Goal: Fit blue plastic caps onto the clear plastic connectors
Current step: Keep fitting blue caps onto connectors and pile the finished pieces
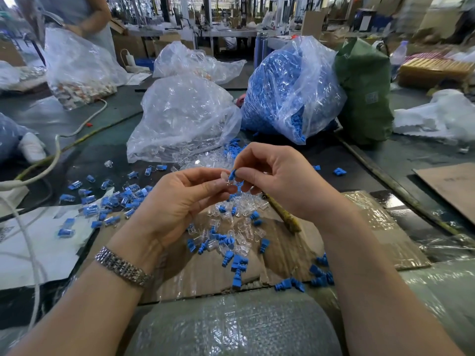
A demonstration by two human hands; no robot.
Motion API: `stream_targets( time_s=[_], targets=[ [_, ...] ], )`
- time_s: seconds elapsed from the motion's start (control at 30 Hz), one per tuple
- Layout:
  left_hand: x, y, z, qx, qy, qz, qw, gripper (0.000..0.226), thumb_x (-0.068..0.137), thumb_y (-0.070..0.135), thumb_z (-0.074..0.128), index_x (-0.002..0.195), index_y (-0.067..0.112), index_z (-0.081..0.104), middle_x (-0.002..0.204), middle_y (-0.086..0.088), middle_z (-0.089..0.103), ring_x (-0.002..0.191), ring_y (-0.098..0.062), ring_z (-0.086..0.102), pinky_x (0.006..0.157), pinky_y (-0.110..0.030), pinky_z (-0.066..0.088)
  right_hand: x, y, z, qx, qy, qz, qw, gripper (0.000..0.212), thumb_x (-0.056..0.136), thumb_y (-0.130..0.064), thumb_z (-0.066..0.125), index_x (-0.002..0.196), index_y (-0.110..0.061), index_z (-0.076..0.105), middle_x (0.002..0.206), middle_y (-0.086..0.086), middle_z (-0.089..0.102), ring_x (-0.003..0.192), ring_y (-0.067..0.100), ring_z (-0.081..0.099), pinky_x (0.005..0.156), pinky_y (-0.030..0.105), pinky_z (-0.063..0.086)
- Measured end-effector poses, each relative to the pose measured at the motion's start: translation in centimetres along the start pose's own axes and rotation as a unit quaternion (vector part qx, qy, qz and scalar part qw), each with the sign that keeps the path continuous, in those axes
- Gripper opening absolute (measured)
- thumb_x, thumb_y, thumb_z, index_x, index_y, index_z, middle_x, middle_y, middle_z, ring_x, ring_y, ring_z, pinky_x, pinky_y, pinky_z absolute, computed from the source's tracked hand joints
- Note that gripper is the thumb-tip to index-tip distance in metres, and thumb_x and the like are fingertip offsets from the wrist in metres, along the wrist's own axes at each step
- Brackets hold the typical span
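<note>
Your left hand [180,199] pinches one clear connector [225,179], your right hand [280,181] pinches one blue cap [232,175] against it; two full bags [185,119] sit at twelve o'clock.

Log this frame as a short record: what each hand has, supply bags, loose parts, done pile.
left hand: pinches a clear connector
right hand: pinches a blue cap against it
supply: bag of clear connectors, bag of blue caps
loose parts: mixed on the cardboard below the hands
capped pieces: scattered at left
</note>
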State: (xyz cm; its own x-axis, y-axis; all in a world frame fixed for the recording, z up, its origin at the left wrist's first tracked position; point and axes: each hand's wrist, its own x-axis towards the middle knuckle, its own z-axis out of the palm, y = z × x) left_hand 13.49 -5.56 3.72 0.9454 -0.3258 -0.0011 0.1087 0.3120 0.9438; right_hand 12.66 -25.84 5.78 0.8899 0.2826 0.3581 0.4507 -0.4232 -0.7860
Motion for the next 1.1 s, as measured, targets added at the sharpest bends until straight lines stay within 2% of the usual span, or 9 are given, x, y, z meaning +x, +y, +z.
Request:
stream_targets(
  time_s=[0.23, 0.33, 0.47, 0.57, 0.73, 0.83, 0.97, 1.03, 1.1],
  targets=[
    [-0.1, 0.1, 0.0, -0.006, 0.002, 0.011, 1.000, 0.018, 0.071, -0.001, 0.072, 0.086, 0.004, 0.081, 0.096, -0.020, 0.076, 0.090, -0.028, 0.076, 0.075, -0.024, 0.060, 0.0, -0.6, 0.3, -0.028, -0.009, -0.008, 1.000, 0.004, 0.094, -0.017, 0.072, 0.096, -0.019, 0.069, 0.081, -0.002, 0.070, 0.071, 0.011, 0.068, 0.069, 0.023, 0.055],
    [0.0, 0.1, -0.3, -0.019, -0.003, 0.010, 1.000, 0.019, 0.074, -0.002, 0.071, 0.089, 0.004, 0.080, 0.098, -0.022, 0.075, 0.093, -0.030, 0.076, 0.077, -0.025, 0.060, 0.1, 0.1, -0.5, -0.067, 0.038, 0.045, 0.996, 0.020, 0.091, -0.037, 0.072, 0.104, -0.024, 0.065, 0.088, -0.007, 0.067, 0.076, 0.003, 0.065, 0.069, 0.017, 0.050],
    [0.0, 0.2, -0.6, -0.020, -0.017, 0.016, 1.000, 0.019, 0.076, -0.002, 0.071, 0.089, 0.007, 0.081, 0.097, -0.022, 0.076, 0.095, -0.031, 0.075, 0.079, -0.026, 0.060, -0.1, 2.1, -1.3, -0.341, 0.027, 0.276, 0.898, 0.056, 0.087, -0.063, 0.066, 0.112, -0.014, 0.055, 0.116, 0.006, 0.059, 0.107, 0.026, 0.056, 0.088, 0.040, 0.049],
    [0.1, 0.2, -0.6, -0.024, -0.019, 0.012, 0.999, 0.019, 0.077, -0.004, 0.070, 0.090, 0.006, 0.081, 0.098, -0.021, 0.076, 0.097, -0.032, 0.075, 0.079, -0.026, 0.060, 0.0, 2.8, -0.5, -0.405, -0.033, 0.342, 0.847, 0.058, 0.085, -0.066, 0.066, 0.102, -0.012, 0.052, 0.121, 0.015, 0.055, 0.119, 0.037, 0.049, 0.099, 0.051, 0.047],
    [0.0, 0.3, -0.6, -0.029, -0.016, 0.009, 0.999, 0.018, 0.076, -0.003, 0.070, 0.088, 0.006, 0.080, 0.097, -0.022, 0.075, 0.095, -0.032, 0.075, 0.078, -0.026, 0.060, 0.4, 2.8, 0.3, -0.401, -0.019, 0.318, 0.859, 0.040, 0.092, -0.040, 0.061, 0.070, -0.015, 0.040, 0.081, 0.006, 0.054, 0.079, 0.030, 0.052, 0.060, 0.034, 0.038],
    [0.2, 0.3, -0.7, -0.039, -0.006, 0.009, 0.999, 0.017, 0.076, -0.003, 0.070, 0.088, 0.005, 0.080, 0.097, -0.022, 0.075, 0.093, -0.031, 0.075, 0.077, -0.026, 0.060, 0.8, 2.6, -0.2, -0.373, 0.008, 0.333, 0.866, 0.030, 0.091, -0.032, 0.058, 0.070, -0.013, 0.048, 0.069, 0.004, 0.051, 0.060, 0.022, 0.047, 0.050, 0.031, 0.027],
    [0.4, 0.2, -1.0, -0.065, 0.029, 0.019, 0.997, 0.017, 0.075, -0.001, 0.072, 0.088, 0.005, 0.080, 0.099, -0.021, 0.075, 0.094, -0.029, 0.075, 0.074, -0.026, 0.061, 0.6, 2.1, -1.7, -0.118, 0.088, 0.294, 0.944, 0.031, 0.098, -0.026, 0.053, 0.073, -0.008, 0.052, 0.069, 0.010, 0.057, 0.060, 0.025, 0.053, 0.057, 0.037, 0.046],
    [0.4, 0.2, -1.2, -0.063, 0.045, 0.026, 0.997, 0.017, 0.075, 0.002, 0.073, 0.087, 0.010, 0.081, 0.103, -0.016, 0.076, 0.097, -0.026, 0.075, 0.073, -0.026, 0.060, 0.1, 1.4, -2.0, 0.047, 0.047, 0.272, 0.960, 0.026, 0.099, -0.026, 0.062, 0.080, -0.009, 0.058, 0.067, 0.006, 0.058, 0.058, 0.017, 0.059, 0.059, 0.036, 0.057],
    [0.5, 0.3, -1.3, -0.066, 0.057, 0.029, 0.996, 0.017, 0.074, 0.006, 0.074, 0.084, 0.017, 0.082, 0.102, -0.010, 0.077, 0.097, -0.020, 0.075, 0.073, -0.025, 0.060, -0.2, 0.9, -1.9, 0.094, -0.052, 0.269, 0.957, 0.028, 0.100, -0.028, 0.063, 0.090, -0.002, 0.066, 0.069, 0.003, 0.066, 0.064, 0.017, 0.067, 0.064, 0.033, 0.060]
  ],
)
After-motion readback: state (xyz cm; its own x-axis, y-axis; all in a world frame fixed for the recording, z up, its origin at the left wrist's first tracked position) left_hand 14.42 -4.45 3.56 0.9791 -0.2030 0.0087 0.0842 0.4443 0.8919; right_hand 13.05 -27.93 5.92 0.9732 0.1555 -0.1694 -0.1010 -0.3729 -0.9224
